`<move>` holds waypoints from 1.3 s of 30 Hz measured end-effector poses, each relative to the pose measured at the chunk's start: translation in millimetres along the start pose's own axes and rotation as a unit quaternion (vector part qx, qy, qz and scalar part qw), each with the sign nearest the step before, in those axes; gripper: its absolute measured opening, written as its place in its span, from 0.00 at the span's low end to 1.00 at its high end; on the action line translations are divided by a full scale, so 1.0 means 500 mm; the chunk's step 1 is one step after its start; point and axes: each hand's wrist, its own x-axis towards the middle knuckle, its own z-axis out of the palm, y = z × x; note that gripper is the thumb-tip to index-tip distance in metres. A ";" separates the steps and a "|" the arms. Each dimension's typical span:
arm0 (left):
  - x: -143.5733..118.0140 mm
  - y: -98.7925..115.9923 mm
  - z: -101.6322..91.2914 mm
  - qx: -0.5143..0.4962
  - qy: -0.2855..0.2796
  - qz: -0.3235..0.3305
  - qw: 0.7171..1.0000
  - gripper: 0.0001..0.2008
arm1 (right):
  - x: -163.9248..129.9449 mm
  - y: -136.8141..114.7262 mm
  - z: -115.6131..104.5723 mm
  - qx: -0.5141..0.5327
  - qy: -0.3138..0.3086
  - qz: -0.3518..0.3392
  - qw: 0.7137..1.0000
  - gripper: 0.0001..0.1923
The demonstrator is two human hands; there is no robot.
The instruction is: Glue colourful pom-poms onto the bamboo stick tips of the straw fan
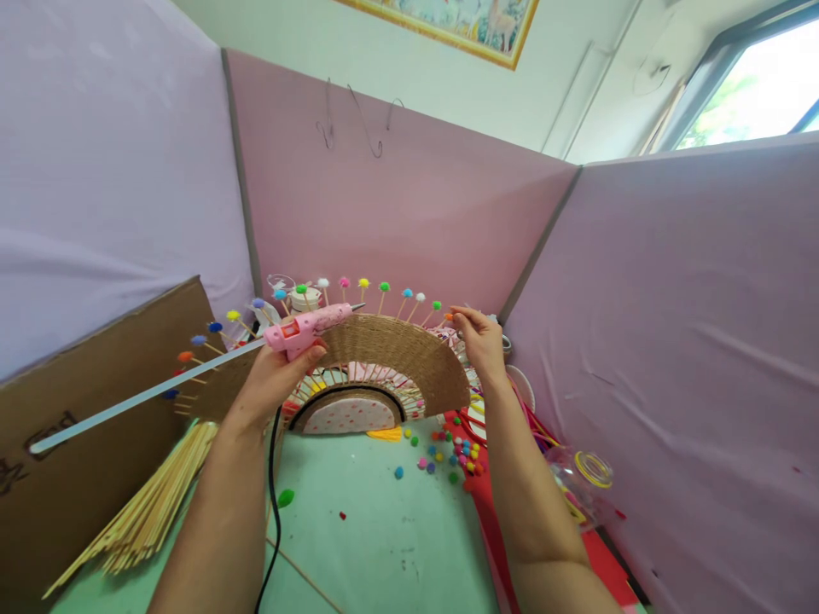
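While the left hand [276, 381] grips the light glue gun [308, 328], the right hand [481, 341] pinches a pom-pom stick [450, 317] on the seemingly fragile woven fan [397, 354], best held by its rim.

A pink glue gun [307, 328], a tan woven fan [397, 354] tipped with multicoloured pompoms [384, 287], a mint-green table [377, 529].

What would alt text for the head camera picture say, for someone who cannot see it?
A person's left hand holds a pink glue gun over a fan-shaped craft piece ringed with pom-pom-tipped sticks, while the right hand pinches an orange pom-pom at its right edge. Loose pom-poms and a bundle of wooden sticks lie on the green table.
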 end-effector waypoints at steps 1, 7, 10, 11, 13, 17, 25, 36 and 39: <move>0.000 0.001 0.000 0.001 0.002 -0.007 1.000 0.14 | -0.001 0.000 -0.002 0.005 0.004 -0.001 1.000 0.19; 0.000 0.000 0.002 0.003 -0.005 -0.024 1.000 0.14 | -0.027 -0.018 -0.018 -0.043 0.060 -0.025 0.997 0.20; 0.001 -0.004 0.007 -0.024 0.008 -0.027 0.999 0.14 | -0.067 -0.042 -0.036 -0.090 0.121 -0.059 0.987 0.18; 0.002 -0.007 0.008 -0.027 0.013 -0.028 0.999 0.14 | -0.085 -0.051 -0.043 -0.099 0.133 -0.065 0.984 0.18; 0.004 -0.011 0.011 -0.026 0.018 -0.028 0.999 0.13 | -0.123 -0.066 -0.057 -0.117 0.134 -0.063 0.982 0.17; 0.004 -0.012 0.015 -0.019 0.020 -0.022 0.999 0.12 | -0.204 -0.067 -0.085 -0.181 0.032 -0.018 0.983 0.13; 0.001 -0.001 0.027 -0.017 0.034 -0.001 0.999 0.12 | -0.345 0.027 -0.135 -0.289 -0.156 0.078 0.941 0.11; 0.008 -0.030 0.021 0.051 0.041 0.040 0.997 0.20 | -0.440 0.054 -0.166 -0.421 -0.151 0.102 0.889 0.14; 0.007 -0.029 0.022 0.041 0.044 0.048 0.997 0.21 | -0.445 0.057 -0.167 -0.466 -0.149 0.120 0.864 0.14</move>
